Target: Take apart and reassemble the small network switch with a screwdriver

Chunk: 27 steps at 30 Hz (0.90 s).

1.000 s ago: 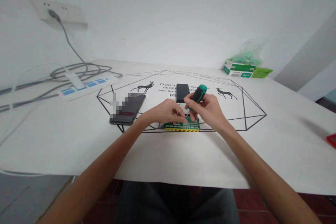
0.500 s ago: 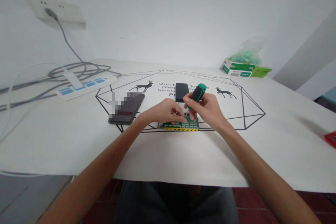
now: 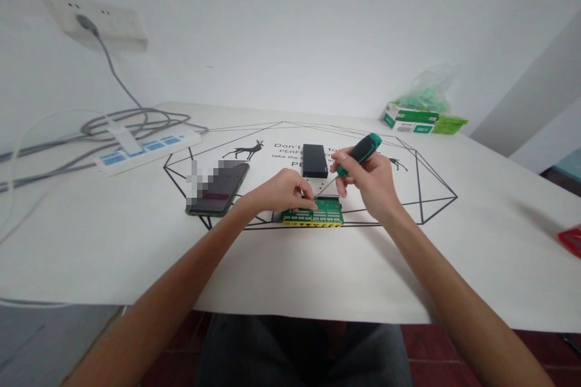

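Note:
My right hand (image 3: pixel 372 178) grips a screwdriver (image 3: pixel 362 153) by its green and black handle. The tool leans to the right, and its thin metal shaft slopes down to the fingertips of my left hand (image 3: pixel 282 189). Those left fingers are pinched together low over a green circuit board (image 3: pixel 330 211); what they hold, if anything, is too small to make out. A yellow strip runs along the board's front edge, and the hand covers its upper left part. Just behind the board lies a black rectangular box (image 3: pixel 315 160), with a light plate with holes in front of it.
A phone (image 3: pixel 220 193) lies left of my left hand. Farther left are a power strip (image 3: pixel 149 152) and coiled grey cables. Green and white boxes (image 3: pixel 411 118) with a plastic bag stand at the back right. Something red (image 3: pixel 571 240) sits at the right edge.
My right hand has moved right, tilting the screwdriver from steep to a lower slant and baring more of its shaft. My left hand stays almost where it was.

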Each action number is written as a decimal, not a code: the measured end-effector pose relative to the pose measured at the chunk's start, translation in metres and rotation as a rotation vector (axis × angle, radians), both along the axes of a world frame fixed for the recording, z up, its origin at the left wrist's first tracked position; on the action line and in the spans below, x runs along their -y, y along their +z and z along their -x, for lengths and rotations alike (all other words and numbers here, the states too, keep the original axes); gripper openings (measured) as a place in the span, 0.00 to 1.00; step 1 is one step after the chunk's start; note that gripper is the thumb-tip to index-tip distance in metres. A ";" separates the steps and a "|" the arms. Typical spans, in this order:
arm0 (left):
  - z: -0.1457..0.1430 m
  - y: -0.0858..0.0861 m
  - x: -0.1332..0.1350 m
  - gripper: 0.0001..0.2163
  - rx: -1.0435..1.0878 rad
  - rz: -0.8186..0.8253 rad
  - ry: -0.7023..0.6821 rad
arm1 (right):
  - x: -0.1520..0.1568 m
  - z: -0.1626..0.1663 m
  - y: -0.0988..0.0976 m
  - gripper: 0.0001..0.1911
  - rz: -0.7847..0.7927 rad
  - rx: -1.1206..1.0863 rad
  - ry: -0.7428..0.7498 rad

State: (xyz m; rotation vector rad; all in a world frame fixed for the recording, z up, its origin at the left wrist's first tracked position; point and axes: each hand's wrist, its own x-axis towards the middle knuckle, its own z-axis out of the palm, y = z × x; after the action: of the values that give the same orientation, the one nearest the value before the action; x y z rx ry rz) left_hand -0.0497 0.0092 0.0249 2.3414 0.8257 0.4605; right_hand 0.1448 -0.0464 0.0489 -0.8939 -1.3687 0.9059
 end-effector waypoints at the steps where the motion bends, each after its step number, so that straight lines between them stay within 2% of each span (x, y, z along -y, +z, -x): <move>1: 0.001 0.000 -0.001 0.08 0.001 -0.053 0.033 | -0.001 -0.001 0.000 0.17 -0.013 -0.019 -0.020; 6: 0.009 0.000 -0.012 0.09 -0.066 -0.343 0.290 | -0.004 -0.005 0.001 0.18 -0.046 -0.055 -0.092; 10: 0.012 -0.002 -0.018 0.12 -0.111 -0.408 0.347 | -0.003 -0.004 0.002 0.20 -0.029 -0.025 -0.100; 18: 0.014 -0.011 -0.022 0.13 -0.249 -0.345 0.379 | 0.001 0.003 0.001 0.20 0.003 -0.004 -0.060; 24: 0.021 -0.005 -0.026 0.13 -0.227 -0.282 0.398 | 0.001 0.002 -0.001 0.18 0.000 0.021 -0.056; 27: 0.032 0.001 -0.028 0.10 -0.173 -0.161 0.308 | -0.001 0.001 -0.003 0.18 0.014 0.033 -0.061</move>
State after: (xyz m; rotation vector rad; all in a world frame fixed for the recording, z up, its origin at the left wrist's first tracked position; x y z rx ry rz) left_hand -0.0813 0.0376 0.0254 2.4342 1.2848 0.4711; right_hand 0.1438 -0.0457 0.0457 -0.9599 -1.3579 0.8578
